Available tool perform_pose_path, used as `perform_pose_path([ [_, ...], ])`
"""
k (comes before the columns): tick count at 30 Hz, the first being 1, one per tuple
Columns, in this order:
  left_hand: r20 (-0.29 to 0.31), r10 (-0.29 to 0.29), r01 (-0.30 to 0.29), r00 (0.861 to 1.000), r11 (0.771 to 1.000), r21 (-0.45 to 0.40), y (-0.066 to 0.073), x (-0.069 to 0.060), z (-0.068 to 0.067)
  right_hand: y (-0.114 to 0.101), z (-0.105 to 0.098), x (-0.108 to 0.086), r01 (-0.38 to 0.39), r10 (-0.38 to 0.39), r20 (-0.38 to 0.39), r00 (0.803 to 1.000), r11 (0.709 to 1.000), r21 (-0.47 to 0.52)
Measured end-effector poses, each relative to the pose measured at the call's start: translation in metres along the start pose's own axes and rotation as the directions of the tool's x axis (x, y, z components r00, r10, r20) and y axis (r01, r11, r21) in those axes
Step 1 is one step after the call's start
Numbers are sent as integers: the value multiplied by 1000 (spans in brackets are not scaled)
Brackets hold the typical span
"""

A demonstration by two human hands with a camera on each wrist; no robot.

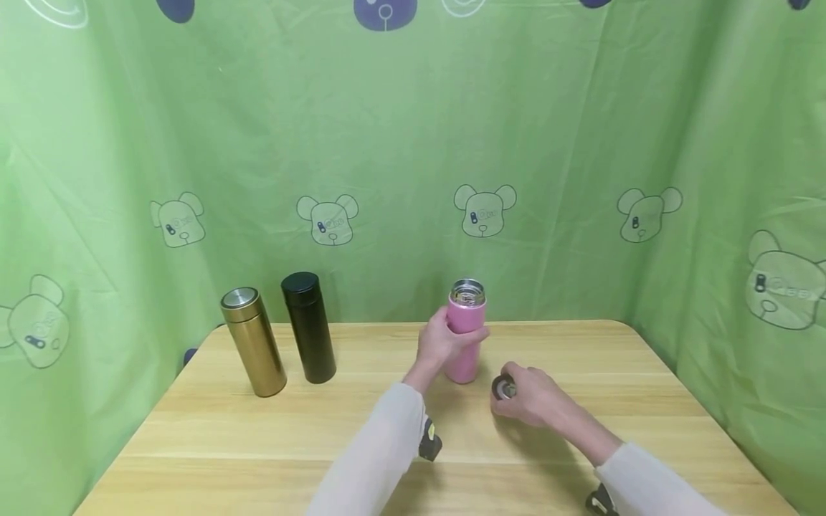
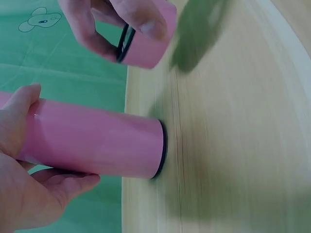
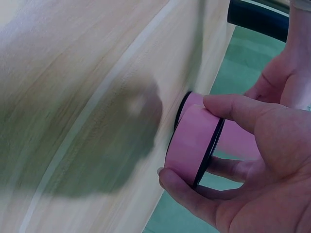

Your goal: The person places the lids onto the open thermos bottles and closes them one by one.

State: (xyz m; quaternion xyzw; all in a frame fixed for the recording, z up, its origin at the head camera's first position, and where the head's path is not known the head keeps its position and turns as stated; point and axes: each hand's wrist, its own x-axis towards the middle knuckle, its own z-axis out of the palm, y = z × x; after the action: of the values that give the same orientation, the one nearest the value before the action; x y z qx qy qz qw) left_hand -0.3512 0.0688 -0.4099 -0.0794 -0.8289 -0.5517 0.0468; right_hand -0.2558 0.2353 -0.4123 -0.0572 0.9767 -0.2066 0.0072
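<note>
A pink thermos bottle [image 1: 462, 365] stands upright on the table with its steel mouth uncovered. My left hand [image 1: 444, 340] grips its body from the left side; in the left wrist view the thumb and fingers [image 2: 68, 187] wrap around it. To the right of the bottle, my right hand [image 1: 529, 394] holds the pink lid [image 3: 192, 141] by its sides, between thumb and fingers. The lid has a black rim, and its open underside faces up. It appears to be slightly above the table, apart from the bottle.
A gold thermos [image 1: 257, 351] and a black thermos [image 1: 311, 337] stand closed at the left of the wooden table [image 1: 258, 459]. A green curtain [image 1: 400, 129] with bear prints hangs behind and beside the table.
</note>
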Motion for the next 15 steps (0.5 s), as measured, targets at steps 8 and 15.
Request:
perform_pose_path([
  [8, 79, 0, 1, 997, 1000, -14, -9, -14, -29, -2, 2, 4, 5, -5, 10, 1000, 1000, -12],
  [15, 184, 0, 2, 983, 1000, -7, -16, -35, -50, -6, 4, 5, 1, -1, 14, 1000, 1000, -13],
])
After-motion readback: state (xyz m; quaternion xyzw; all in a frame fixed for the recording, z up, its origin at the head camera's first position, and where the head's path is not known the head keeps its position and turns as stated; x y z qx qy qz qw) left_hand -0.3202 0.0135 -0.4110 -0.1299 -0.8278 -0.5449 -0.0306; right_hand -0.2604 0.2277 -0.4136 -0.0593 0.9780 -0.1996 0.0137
